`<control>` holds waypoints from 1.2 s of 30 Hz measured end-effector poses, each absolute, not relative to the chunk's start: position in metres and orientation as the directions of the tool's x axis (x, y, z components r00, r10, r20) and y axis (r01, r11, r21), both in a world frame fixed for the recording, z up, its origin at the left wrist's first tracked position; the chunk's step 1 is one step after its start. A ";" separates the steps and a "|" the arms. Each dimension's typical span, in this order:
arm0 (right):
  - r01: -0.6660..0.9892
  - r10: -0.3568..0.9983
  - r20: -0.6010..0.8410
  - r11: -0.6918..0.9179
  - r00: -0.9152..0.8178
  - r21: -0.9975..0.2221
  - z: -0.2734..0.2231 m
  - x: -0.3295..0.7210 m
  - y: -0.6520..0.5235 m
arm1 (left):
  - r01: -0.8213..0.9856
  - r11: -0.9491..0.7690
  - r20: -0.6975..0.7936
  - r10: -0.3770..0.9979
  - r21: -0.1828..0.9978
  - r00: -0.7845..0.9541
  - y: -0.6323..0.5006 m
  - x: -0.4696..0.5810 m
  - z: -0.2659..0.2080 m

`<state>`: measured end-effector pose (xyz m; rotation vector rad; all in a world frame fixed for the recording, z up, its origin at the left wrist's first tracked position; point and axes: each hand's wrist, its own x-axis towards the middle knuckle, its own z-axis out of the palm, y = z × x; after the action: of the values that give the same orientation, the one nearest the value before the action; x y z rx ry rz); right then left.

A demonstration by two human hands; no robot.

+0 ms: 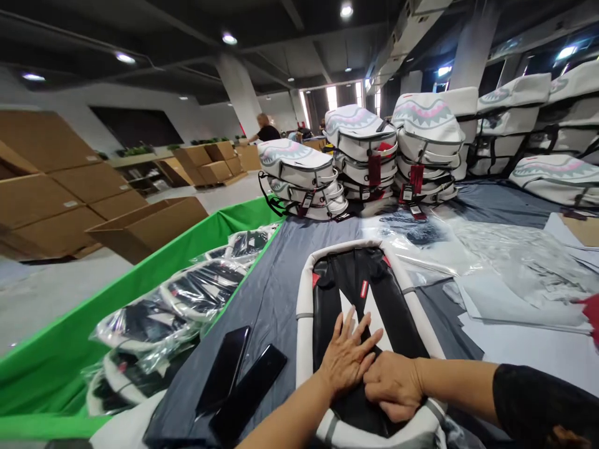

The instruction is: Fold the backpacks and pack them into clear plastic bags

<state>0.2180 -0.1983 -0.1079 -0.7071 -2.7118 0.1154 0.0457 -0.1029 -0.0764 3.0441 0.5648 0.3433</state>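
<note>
A white backpack (306, 299) with a black back panel lies on the grey-covered table in front of me. White triangular patches and a small red label show on its panel. My left hand (349, 355) rests flat on the panel with fingers spread over the white patches. Close beside it, my right hand (393, 383) is closed against the lower part of the panel. What its fingers grip, if anything, is hidden.
Two black phones (224, 368) lie left of the backpack. A green-lined bin (107, 293) holds several bagged backpacks (201, 290). Stacked white backpacks (299, 165) stand at the table's back. Clear plastic bags (519, 249) and white sheets (528, 355) lie right. Cardboard boxes (42, 149) stand left; a person (268, 130) is behind.
</note>
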 end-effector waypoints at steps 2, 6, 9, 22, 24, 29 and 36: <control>0.506 0.514 0.300 0.856 -0.804 -0.108 -0.102 0.212 -0.209 | 0.433 -0.899 0.232 0.435 0.061 0.870 -0.110 0.047 -0.080; 0.695 0.660 0.346 0.718 -0.667 -0.030 -0.096 0.204 -0.231 | 0.440 -0.891 0.130 0.452 0.110 0.883 -0.143 0.038 -0.091; 0.869 0.793 0.417 0.494 -0.444 -0.014 -0.085 0.226 -0.229 | 0.423 -0.893 0.029 0.432 0.156 0.901 -0.171 0.029 -0.081; 0.981 0.947 0.277 -0.126 0.162 -0.145 -0.004 0.346 -0.146 | 0.578 -0.791 0.187 0.610 0.200 0.770 -0.124 0.115 -0.042; 0.952 0.925 0.249 -0.245 0.286 -0.182 0.004 0.390 -0.129 | 0.573 -0.787 0.171 0.612 0.230 0.772 -0.119 0.110 -0.064; 0.836 0.847 0.069 -0.501 0.526 -0.226 -0.012 0.480 -0.087 | 0.530 -0.832 0.368 0.549 0.162 0.750 -0.106 0.106 -0.102; 0.766 0.836 -0.053 -0.524 0.546 -0.373 -0.057 0.519 -0.039 | 0.526 -0.849 0.455 0.488 0.050 0.744 -0.094 0.104 -0.123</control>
<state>0.5189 -0.0390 -0.0574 -2.4795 -1.3261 0.3255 0.1044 -0.0938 -0.1235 3.0101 0.8773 0.7485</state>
